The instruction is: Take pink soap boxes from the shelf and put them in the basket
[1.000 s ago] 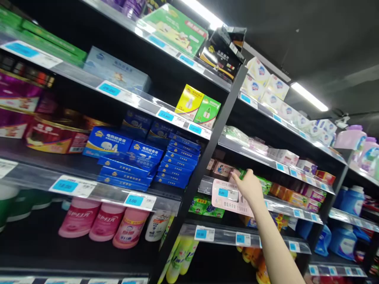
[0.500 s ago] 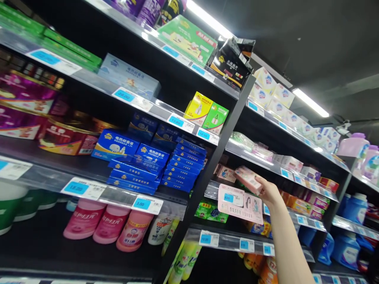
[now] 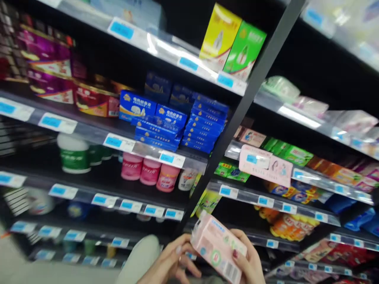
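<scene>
— What have you got there?

— A pink packet (image 3: pixel 217 246), low in front of me. My right hand (image 3: pixel 251 262) has it: the fingers are curled round its right side, one painted nail pressed on the front near the lower edge. It sits tilted, top end leaning to the left.

— And the other hand?

— My left hand (image 3: pixel 170 262) is just left of the packet, fingers loosely bent and partly spread, the tips at its left edge. Whether they truly press on it I cannot tell; the view is blurred there.

— What's around your fingers?

— Above and beyond them, the dark shelves (image 3: pixel 189 163) with blue price tags. Up and to the right hangs a pink shelf sign (image 3: pixel 265 165). Up and to the left stand pink bottles (image 3: pixel 149 172), and higher still a stack of blue boxes (image 3: pixel 177 124).
</scene>
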### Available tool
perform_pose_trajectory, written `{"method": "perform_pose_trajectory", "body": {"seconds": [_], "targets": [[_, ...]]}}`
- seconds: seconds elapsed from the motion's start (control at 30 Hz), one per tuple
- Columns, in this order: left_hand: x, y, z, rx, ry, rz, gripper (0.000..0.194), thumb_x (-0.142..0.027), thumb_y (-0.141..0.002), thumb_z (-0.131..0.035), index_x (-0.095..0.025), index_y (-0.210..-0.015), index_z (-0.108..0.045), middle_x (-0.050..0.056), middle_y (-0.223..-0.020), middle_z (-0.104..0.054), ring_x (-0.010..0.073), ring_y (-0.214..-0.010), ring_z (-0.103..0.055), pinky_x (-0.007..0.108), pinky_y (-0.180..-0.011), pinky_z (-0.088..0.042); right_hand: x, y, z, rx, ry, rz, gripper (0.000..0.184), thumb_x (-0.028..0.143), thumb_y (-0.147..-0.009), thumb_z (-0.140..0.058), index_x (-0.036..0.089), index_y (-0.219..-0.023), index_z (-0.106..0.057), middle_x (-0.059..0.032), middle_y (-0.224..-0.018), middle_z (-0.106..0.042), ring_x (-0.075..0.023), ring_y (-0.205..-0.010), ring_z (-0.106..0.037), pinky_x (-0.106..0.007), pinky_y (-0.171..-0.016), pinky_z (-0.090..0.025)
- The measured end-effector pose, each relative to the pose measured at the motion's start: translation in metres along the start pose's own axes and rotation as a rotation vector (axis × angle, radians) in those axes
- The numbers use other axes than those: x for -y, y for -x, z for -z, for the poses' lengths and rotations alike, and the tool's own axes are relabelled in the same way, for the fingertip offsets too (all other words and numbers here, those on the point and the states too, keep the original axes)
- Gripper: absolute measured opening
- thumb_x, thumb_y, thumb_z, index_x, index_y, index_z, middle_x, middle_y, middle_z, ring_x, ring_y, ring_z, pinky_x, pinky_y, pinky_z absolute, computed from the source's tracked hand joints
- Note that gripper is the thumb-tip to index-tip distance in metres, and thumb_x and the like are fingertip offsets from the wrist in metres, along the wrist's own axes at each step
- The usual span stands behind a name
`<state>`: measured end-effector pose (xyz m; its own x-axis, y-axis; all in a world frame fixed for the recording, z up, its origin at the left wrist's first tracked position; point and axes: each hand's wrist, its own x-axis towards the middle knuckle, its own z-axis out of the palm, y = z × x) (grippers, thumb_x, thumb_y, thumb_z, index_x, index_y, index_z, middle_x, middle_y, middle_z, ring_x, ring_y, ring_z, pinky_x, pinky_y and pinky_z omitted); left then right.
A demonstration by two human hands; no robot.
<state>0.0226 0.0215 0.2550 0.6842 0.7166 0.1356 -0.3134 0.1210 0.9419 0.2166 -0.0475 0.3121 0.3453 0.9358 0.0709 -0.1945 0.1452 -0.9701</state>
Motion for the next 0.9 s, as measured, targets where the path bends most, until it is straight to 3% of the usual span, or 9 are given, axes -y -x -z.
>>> {"method": "perform_pose_trajectory", "body": {"seconds": [0.07,0.17,0.3,0.43,0.7,0.9], "targets": [[0.004,0.003,0.004,0.029,0.157,0.059,0.076,-0.082,-0.075,-0.053,-0.014,-0.109,-0.059,0.011,-0.090,-0.067,0.0225,-0.070,-0.069,0.031,-0.056,-0.057,-0.025,0.013,-0.003,-0.009,-0.024,-0.076,0.050,0.044,-0.061,-0.084,0.019,-0.097,-0.063,-0.0088,-0.086,-0.071,-0.0249,-0.075,-0.068,-0.033,-0.064,-0.055],[0.008,0.014,0.005,-0.057,0.145,0.098,0.057,-0.067,-0.080,-0.063,-0.014,-0.099,-0.060,0.004,-0.076,-0.064,0.0158,-0.063,-0.063,0.025,-0.053,-0.055,-0.049,0.027,-0.005,-0.051,-0.025,-0.143,0.048,0.041,-0.062,-0.085,0.020,-0.098,-0.061,-0.0077,-0.086,-0.071,-0.0248,-0.078,-0.068,-0.033,-0.065,-0.056],[0.016,0.026,-0.002,-0.216,0.105,0.146,0.051,-0.067,-0.083,-0.055,-0.016,-0.089,-0.053,0.002,-0.071,-0.065,0.0153,-0.054,-0.062,0.024,-0.050,-0.051,-0.071,0.038,-0.009,-0.136,-0.004,-0.171,0.046,0.047,-0.069,-0.080,0.020,-0.102,-0.062,-0.0078,-0.091,-0.072,-0.0244,-0.081,-0.068,-0.032,-0.066,-0.055],[0.022,0.029,-0.005,-0.325,-0.132,0.119,0.041,-0.058,-0.094,-0.039,-0.020,-0.079,-0.047,-0.001,-0.056,-0.060,0.0175,-0.051,-0.062,0.025,-0.053,-0.044,-0.087,0.042,-0.014,-0.227,0.030,-0.140,0.049,0.054,-0.071,-0.077,0.023,-0.106,-0.061,-0.0047,-0.102,-0.072,-0.0200,-0.084,-0.066,-0.027,-0.070,-0.053],[0.031,0.031,0.005,-0.422,-0.761,-0.082,0.033,-0.037,-0.098,-0.026,-0.024,-0.072,-0.040,-0.003,-0.054,-0.044,0.0161,-0.048,-0.044,0.030,-0.052,-0.027,-0.086,0.051,-0.022,-0.325,0.185,0.011,0.051,0.053,-0.076,-0.072,0.020,-0.112,-0.058,-0.0073,-0.097,-0.072,-0.0215,-0.082,-0.068,-0.029,-0.071,-0.055],[0.054,0.023,0.010,-0.422,-0.665,-0.073,0.034,-0.038,-0.097,-0.025,-0.021,-0.077,-0.048,0.001,-0.061,-0.053,0.0167,-0.054,-0.051,0.029,-0.054,-0.031,-0.077,0.069,-0.050,-0.538,0.544,0.224,0.055,0.053,-0.076,-0.072,0.014,-0.112,-0.059,-0.0110,-0.086,-0.073,-0.0226,-0.073,-0.070,-0.028,-0.061,-0.055]]}}
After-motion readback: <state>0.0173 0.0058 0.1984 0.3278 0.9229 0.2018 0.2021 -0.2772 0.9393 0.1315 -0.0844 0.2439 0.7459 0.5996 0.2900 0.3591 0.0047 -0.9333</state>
